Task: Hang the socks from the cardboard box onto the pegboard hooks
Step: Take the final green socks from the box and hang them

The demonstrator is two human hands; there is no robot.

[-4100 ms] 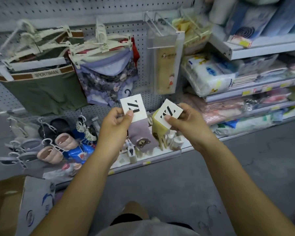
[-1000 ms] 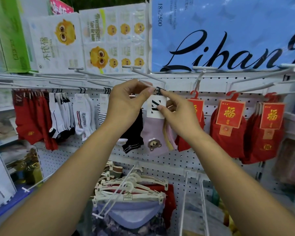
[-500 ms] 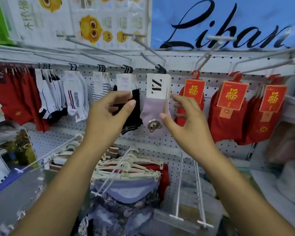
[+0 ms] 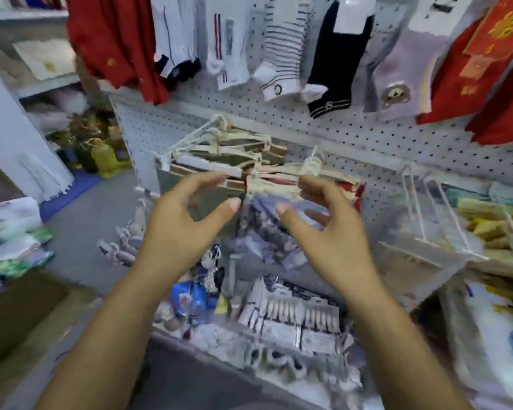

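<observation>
The purple sock with a bear face (image 4: 397, 78) hangs at the top right of the white pegboard (image 4: 367, 134), between a black sock (image 4: 335, 63) and red socks (image 4: 468, 69). Its hook is out of view above. My left hand (image 4: 184, 223) and my right hand (image 4: 323, 229) float below it, in front of the hanging underwear, both empty with fingers spread. The cardboard box (image 4: 21, 321) lies at the lower left on the floor; its inside is not visible.
Striped and white socks (image 4: 228, 42) hang to the left of the black one. Underwear on white hangers (image 4: 228, 161) juts out at hand height. Empty wire hooks (image 4: 427, 208) stick out on the right. Small goods fill a low shelf (image 4: 279, 318). Packaged goods (image 4: 9, 238) lie on the floor, left.
Both hands have dropped away from the hung purple sock and are empty. The view has tilted down, so the hooks and signs above are gone from sight and the box has appeared.
</observation>
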